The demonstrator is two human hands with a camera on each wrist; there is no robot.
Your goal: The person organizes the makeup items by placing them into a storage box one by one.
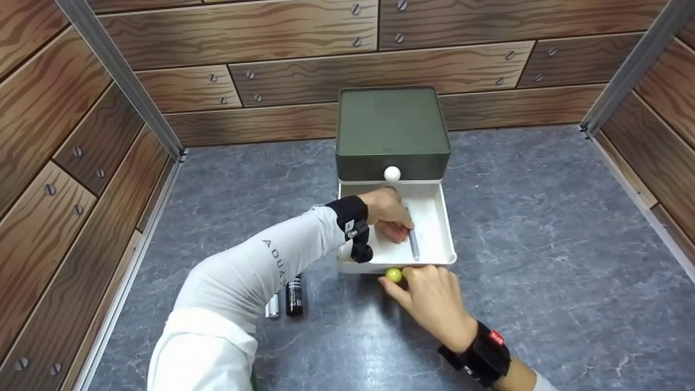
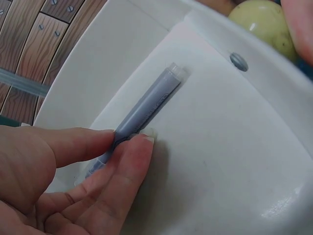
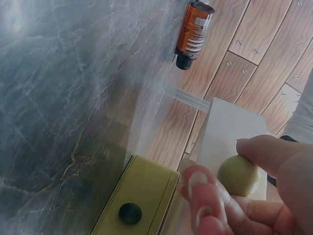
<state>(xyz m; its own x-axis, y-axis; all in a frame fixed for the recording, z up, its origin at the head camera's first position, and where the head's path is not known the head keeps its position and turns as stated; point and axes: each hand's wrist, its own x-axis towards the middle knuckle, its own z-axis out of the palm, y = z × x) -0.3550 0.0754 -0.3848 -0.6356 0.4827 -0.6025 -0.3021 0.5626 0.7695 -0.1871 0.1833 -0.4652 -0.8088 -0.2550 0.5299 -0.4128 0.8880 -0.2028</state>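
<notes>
A white drawer (image 1: 442, 228) stands pulled out from a dark green cabinet (image 1: 392, 122). Inside it, my left hand (image 1: 388, 214) pinches a grey-lavender pen (image 2: 146, 105) between thumb and fingers. The pen lies slantwise close to the drawer's floor, its clear-tipped end pointing away from the fingers in the left wrist view. At the drawer's front, my right hand (image 1: 434, 296) grips the round yellow-green knob (image 1: 393, 275) with thumb and curled fingers. That knob (image 3: 238, 175) also shows between thumb and fingers in the right wrist view.
Above the pulled-out drawer, a white knob (image 1: 392, 174) sits on the cabinet's front. A dark-capped amber bottle (image 3: 194, 34) and a silvery cylinder (image 1: 273, 307) are beside my left sleeve (image 1: 282, 244). Wood-patterned walls (image 1: 304, 38) enclose the grey marbled surface (image 1: 532, 217).
</notes>
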